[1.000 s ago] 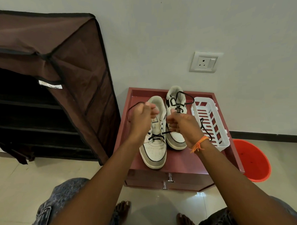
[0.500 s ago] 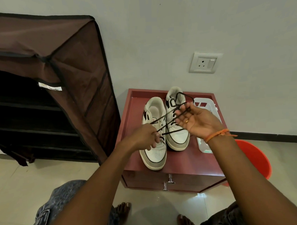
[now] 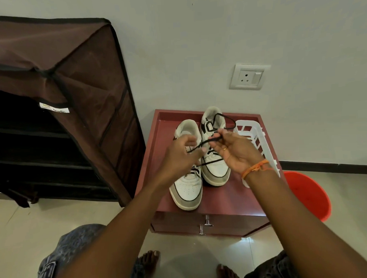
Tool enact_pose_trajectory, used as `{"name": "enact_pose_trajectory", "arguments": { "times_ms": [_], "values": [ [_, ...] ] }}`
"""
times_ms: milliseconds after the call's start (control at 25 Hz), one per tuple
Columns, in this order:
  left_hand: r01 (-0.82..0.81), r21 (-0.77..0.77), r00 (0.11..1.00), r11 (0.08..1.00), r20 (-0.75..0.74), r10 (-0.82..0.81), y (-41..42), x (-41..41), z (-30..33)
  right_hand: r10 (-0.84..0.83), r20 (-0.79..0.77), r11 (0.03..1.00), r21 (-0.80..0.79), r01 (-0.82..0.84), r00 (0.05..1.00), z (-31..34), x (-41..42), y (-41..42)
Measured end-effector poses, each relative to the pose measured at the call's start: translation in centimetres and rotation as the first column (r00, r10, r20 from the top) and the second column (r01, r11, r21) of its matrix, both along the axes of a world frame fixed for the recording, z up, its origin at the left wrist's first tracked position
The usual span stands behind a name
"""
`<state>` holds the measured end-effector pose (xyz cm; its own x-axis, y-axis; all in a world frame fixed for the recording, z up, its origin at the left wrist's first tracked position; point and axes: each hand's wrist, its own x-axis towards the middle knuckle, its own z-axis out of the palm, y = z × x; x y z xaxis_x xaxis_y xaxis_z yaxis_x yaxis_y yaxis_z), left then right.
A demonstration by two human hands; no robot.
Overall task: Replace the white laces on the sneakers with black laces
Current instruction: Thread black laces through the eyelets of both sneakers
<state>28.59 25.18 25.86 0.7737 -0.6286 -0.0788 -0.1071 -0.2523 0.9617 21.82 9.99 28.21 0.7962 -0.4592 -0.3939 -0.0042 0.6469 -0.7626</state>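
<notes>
Now both hands, left [image 3: 179,153] and right [image 3: 235,151], pinch black lace [image 3: 209,140] above sneakers [image 3: 212,165].

Two sneakers [image 3: 200,159] stand side by side on a low drawer cabinet [image 3: 220,202] at frame centre, a plastic basket [image 3: 255,136] just to their right on the same top. A fabric shoe rack [image 3: 58,105] fills the left of the frame; a bucket [image 3: 305,195] sits on the floor at lower right of the cabinet. A wall socket [image 3: 248,76] is mounted above, upper right.

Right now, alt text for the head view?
Both hands, left hand and right hand, pinch a black lace above the left white-and-grey sneaker on a maroon cabinet; the right sneaker beside it is already black-laced.
</notes>
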Motion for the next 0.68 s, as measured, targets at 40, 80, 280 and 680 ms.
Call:
{"name": "enact_pose_trajectory", "arguments": {
  "times_ms": [40, 80, 280, 680],
  "values": [
    [0.082, -0.049, 0.993, 0.995, -0.079, -0.086, -0.5, -0.7, 0.0, 0.028, 0.031, 1.000, -0.003, -0.028, 0.999, -0.1, 0.1, 1.0],
    [0.139, -0.076, 0.980, 0.987, -0.132, -0.148, -0.7, -1.0, 0.0, 0.055, 0.054, 0.998, 0.000, -0.055, 0.997, -0.2, 0.2, 1.8],
    [0.202, 0.079, 0.977, 0.976, -0.084, -0.195, 2.3, 1.6, 3.0, -0.079, 0.047, 0.982, 0.176, 0.070, 0.996, -0.8, 0.4, -0.4],
    [-0.054, 0.542, 0.923, 0.838, 0.347, -0.165, 5.4, 5.7, 1.7, 0.070, -0.197, 0.949, -0.290, -0.126, 0.978, -2.3, 0.2, 1.3]
  ]
}}
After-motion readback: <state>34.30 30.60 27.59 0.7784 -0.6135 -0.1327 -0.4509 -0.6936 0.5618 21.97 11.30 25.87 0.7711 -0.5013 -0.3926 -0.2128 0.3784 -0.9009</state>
